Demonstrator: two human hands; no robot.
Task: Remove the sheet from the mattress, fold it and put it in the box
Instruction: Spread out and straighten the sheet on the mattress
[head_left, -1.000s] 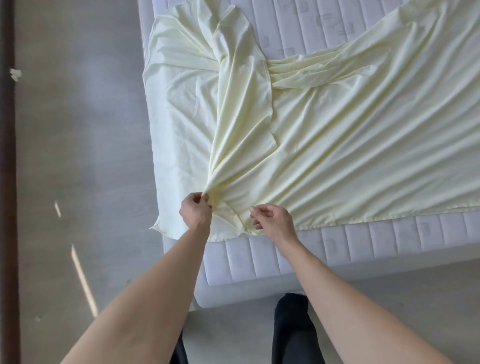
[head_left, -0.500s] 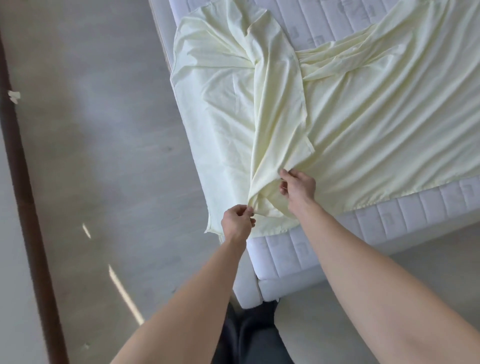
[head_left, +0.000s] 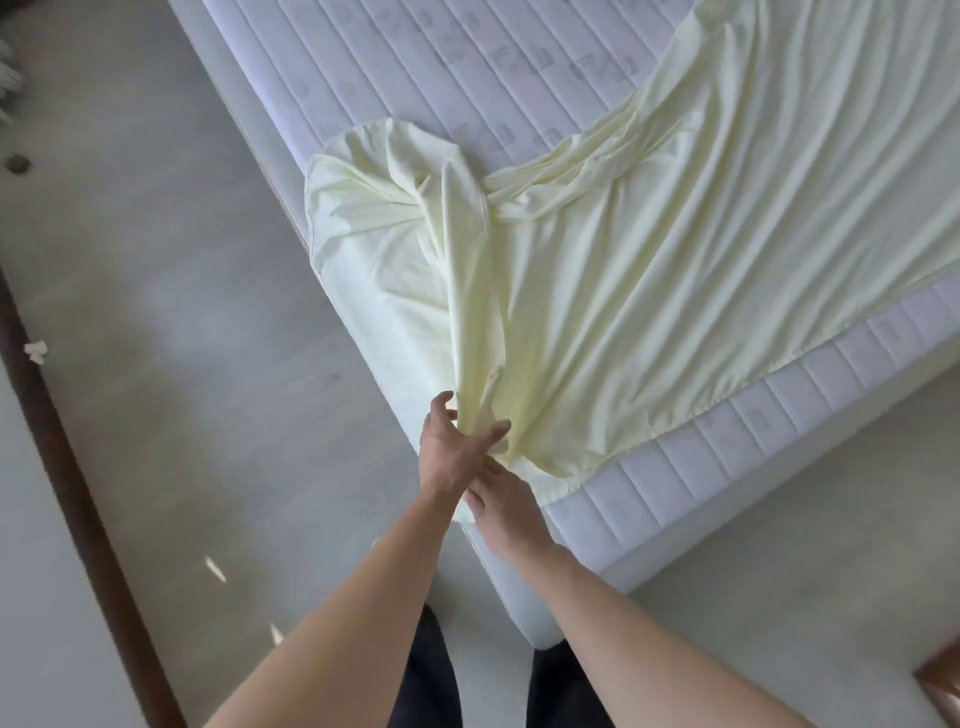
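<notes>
One pale yellow sheet (head_left: 649, 270) lies loose and creased across the near part of one white quilted mattress (head_left: 467, 67), whose far part is bare; a bunched fold of the sheet runs toward the near left corner. Left hand (head_left: 452, 447), fingers spread and only loosely bent, touches this fold at the corner. Right hand (head_left: 501, 499) lies just under the left, at the sheet's hem; whether it grips the cloth cannot be told. Grey floor (head_left: 182, 364) surrounds the bed, with a dark wooden strip (head_left: 78, 493) at far left and one scrap of white paper (head_left: 35, 352) beside it
</notes>
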